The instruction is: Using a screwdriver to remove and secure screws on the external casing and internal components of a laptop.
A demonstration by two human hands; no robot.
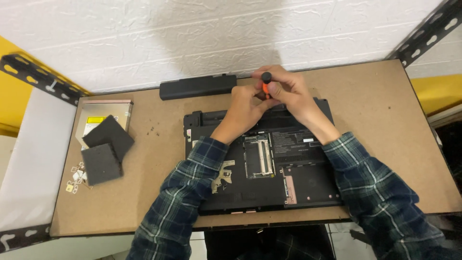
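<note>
left hand point(245, 103): fingers curled, pinching | right hand point(284, 89): closed fist, touching left

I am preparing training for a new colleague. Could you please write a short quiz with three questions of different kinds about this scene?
1. True or false: the laptop lies with its underside up and some covers are off.
2. Multiple choice: where does the long black battery lie? A) inside the laptop B) on the table behind the laptop, near the wall C) on the two dark foam pads
3. Fill the gap: the right hand holds a screwdriver with an ______ and black handle, with the left hand close against it.

Key: 1 true; 2 B; 3 orange.
</note>
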